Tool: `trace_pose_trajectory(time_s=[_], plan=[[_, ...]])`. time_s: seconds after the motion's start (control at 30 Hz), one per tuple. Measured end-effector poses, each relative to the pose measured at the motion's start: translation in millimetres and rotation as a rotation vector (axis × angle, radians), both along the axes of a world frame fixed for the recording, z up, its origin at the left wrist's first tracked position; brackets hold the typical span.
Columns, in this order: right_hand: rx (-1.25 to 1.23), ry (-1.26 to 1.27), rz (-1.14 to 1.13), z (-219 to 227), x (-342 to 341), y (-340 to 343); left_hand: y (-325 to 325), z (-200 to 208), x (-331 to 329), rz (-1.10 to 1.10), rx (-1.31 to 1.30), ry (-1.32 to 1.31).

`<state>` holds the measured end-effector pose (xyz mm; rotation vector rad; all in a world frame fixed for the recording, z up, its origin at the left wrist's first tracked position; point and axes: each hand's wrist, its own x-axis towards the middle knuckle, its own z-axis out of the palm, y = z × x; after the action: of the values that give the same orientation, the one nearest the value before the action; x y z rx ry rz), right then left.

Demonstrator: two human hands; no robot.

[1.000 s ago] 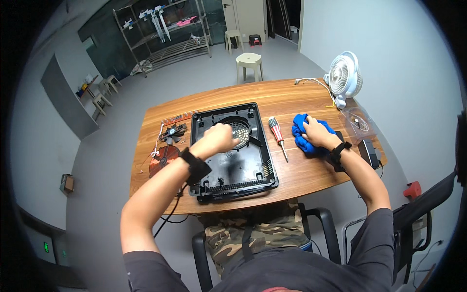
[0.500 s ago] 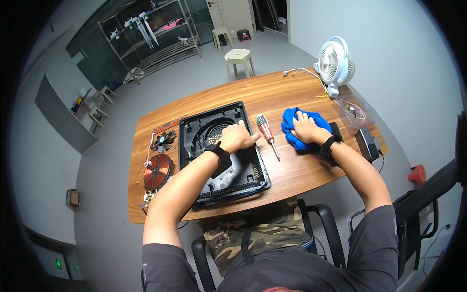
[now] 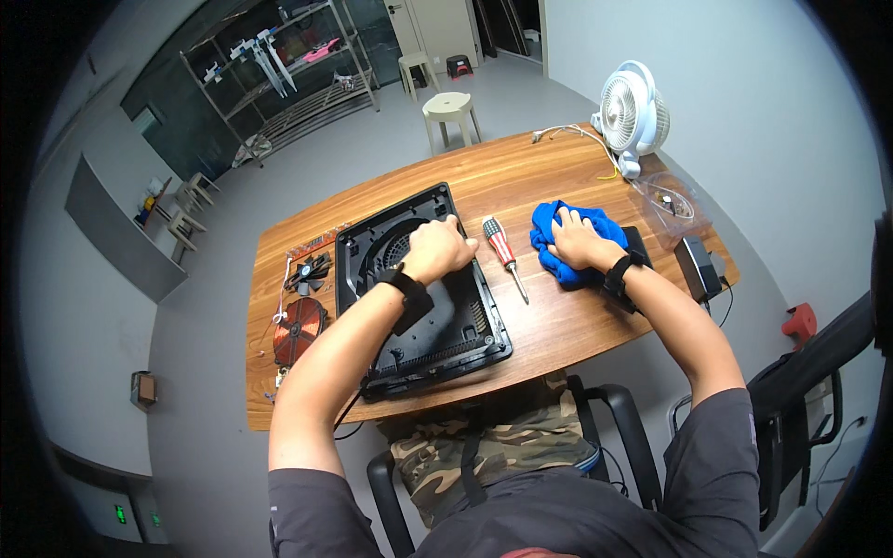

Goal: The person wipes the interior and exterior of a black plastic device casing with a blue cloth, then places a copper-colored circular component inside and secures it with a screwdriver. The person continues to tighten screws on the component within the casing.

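Observation:
A black plastic casing (image 3: pixel 437 321), the open shell of an induction cooker by the look of it, lies on the left half of the wooden table. My left hand (image 3: pixel 439 251) is closed on its right rim, thumb along the edge, and the casing looks slightly tilted. My right hand (image 3: pixel 581 244) presses into a bunched blue cloth (image 3: pixel 558 256), its fingers curled in the folds. Between the hands lies a screwdriver (image 3: pixel 499 246) with a red, white and dark handle, its tip toward me. Both wrists wear black bands.
Left of the casing are a copper coil (image 3: pixel 299 332), a small black fan (image 3: pixel 308 274) and an orange circuit strip (image 3: pixel 312 244). At the right stand a white desk fan (image 3: pixel 631 112), a clear plastic bag (image 3: pixel 672 209) and a black box (image 3: pixel 698 268). Stools (image 3: pixel 448 108) stand beyond the table.
The casing has tipped a little with my left hand, which has moved slightly left along with its rim. My right hand stays on the cloth. The view has shifted slightly.

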<state>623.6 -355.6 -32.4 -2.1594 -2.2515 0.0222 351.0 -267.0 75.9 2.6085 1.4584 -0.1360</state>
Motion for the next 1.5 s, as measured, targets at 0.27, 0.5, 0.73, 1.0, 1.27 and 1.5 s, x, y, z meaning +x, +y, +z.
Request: trace_pose_trajectory(time_s=[0.27, 0.5, 0.73, 1.0, 1.27, 1.5], plan=[[-0.002, 0.001, 0.019, -7, -2, 4, 1, 76, -59, 0.125, -0.109, -0.247], [-0.016, 0.008, -0.016, 1, -5, 1, -12, 149, -113, 0.120, -0.210, -0.642], [-0.023, 0.006, -0.023, -1, -5, 2, -1, 148, -145, 0.124, -0.447, -1.047], [-0.032, 0.010, -0.008, -2, -1, 3, -4, 94, -148, 0.243, -0.484, -1.351], [-0.054, 0.004, -0.006, -1, -4, 4, 16, 46, -169, 0.189, -0.622, -1.461], [-0.063, -0.019, -0.029, 0, -4, 4, 30, 3, -188, 0.264, -0.693, -1.471]])
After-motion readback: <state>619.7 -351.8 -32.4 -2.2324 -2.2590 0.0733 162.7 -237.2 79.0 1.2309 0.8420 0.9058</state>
